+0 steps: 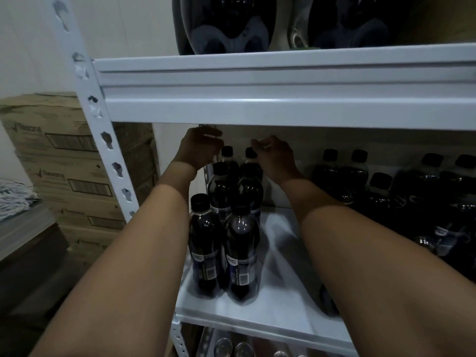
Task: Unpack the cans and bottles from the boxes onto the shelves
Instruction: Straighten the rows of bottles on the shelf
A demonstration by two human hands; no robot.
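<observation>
While placing, left hand [199, 146] and right hand [273, 154], fingers curled, gripped rear bottles [226, 161] mid-frame; next: release, withdraw.

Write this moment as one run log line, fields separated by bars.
left hand above back bottles | right hand at cap | middle shelf

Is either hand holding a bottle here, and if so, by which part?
The right hand pinches the back bottle by its black cap. The left hand is curled beside another back bottle, but whether it grips it cannot be told.
</observation>
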